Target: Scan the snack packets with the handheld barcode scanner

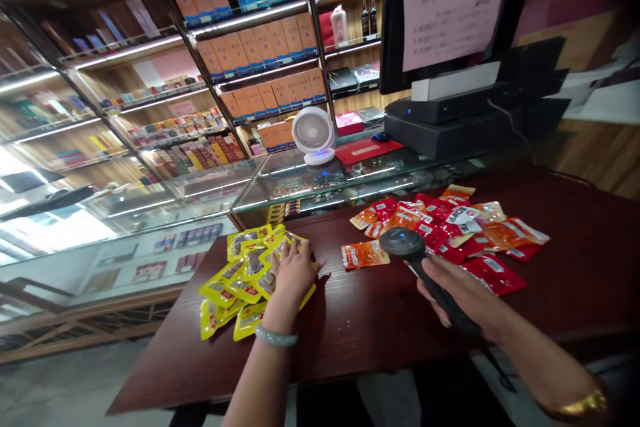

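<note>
At the far left, a glass display case (pixel 165 213) runs below lit wall shelves (pixel 255 11) lined with boxes. Next comes the dark red-brown surface (pixel 360 340), its left part carrying a loose heap of yellow packets (pixel 253 261) with clear windows showing brown contents. The left hand (pixel 295 270) lies over the right side of that heap, fingers spread and not closed around anything; a pale bracelet (pixel 276 337) circles the wrist. Behind the surface, a white fan (pixel 314 132) stands on a glass counter, a red mat (pixel 370 151) beside it.

Right of the left hand, one orange packet (pixel 363 255) lies flat on the surface — apart from the yellow heap and just beside the head of a black handheld scanner (pixel 407 243). The right hand (pixel 463 287) is wrapped around the scanner's handle, thumb on top, with a gold bracelet (pixel 583 405) at the wrist. Beyond this hand spreads a pile of red and orange packets (pixel 445 223). Behind the pile stands a black monitor (pixel 393 40) — a pink sheet (pixel 453 17) covers much of it.
</note>
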A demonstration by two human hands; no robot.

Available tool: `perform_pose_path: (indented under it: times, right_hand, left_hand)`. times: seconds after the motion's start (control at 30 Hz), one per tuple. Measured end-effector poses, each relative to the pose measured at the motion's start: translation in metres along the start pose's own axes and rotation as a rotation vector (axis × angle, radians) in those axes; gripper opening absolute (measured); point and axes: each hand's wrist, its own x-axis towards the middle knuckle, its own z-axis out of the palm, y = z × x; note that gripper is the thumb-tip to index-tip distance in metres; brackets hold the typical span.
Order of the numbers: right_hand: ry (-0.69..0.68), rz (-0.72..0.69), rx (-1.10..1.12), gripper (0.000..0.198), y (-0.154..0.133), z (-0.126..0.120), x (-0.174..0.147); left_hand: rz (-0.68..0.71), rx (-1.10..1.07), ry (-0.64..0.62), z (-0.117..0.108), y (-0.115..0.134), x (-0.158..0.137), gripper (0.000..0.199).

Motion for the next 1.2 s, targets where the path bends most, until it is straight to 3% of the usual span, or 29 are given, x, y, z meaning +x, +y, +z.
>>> perform_pose_path:
  times: [0.1, 0.27, 0.33, 0.47, 0.57, 0.63, 0.77, 0.9, 1.0, 1.2]
  right_hand:
    - [0.052, 0.017, 0.024, 0.042, 0.0, -0.014, -0.007]
    - [0.081, 0.044, 0.044, 0.043, 0.0, -0.024, -0.007]
    - [0.039, 0.018, 0.039, 0.04, 0.001, -0.024, -0.004]
    - [-0.052, -0.021, 0.0, 0.038, 0.001, -0.018, 0.004]
    - [-0.083, -0.042, -0.036, 0.039, -0.007, -0.014, 0.012]
    - [-0.087, -0.081, -0.06, 0.038, -0.02, -0.013, 0.022]
    - [-0.15, -0.162, -0.073, 0.038, -0.055, -0.013, 0.053]
    - [-0.208, -0.153, -0.092, 0.041, -0.07, -0.004, 0.092]
    - [-0.237, -0.148, -0.136, 0.043, -0.058, 0.006, 0.116]
    - [-0.306, -0.111, -0.159, 0.048, -0.015, 0.008, 0.133]
  left_hand:
    - [0.033, 0.034, -0.068, 0.01, -0.015, 0.002, 0.056]
    - [0.067, 0.05, 0.009, 0.003, -0.02, 0.002, 0.053]
    - [0.098, 0.033, 0.046, 0.001, -0.003, 0.007, 0.056]
    - [0.319, -0.058, 0.004, 0.006, 0.053, 0.021, 0.051]
    - [0.356, -0.05, -0.077, 0.013, 0.086, 0.031, 0.048]
    - [0.342, -0.033, -0.115, 0.015, 0.093, 0.037, 0.052]
    - [0.153, -0.158, -0.131, 0.012, 0.083, 0.055, 0.05]
    - [0.009, -0.366, -0.04, 0.008, 0.064, 0.073, 0.038]
    - [-0.035, -0.417, 0.02, 0.013, 0.054, 0.076, 0.036]
    - [-0.019, -0.349, 0.008, 0.022, 0.042, 0.064, 0.039]
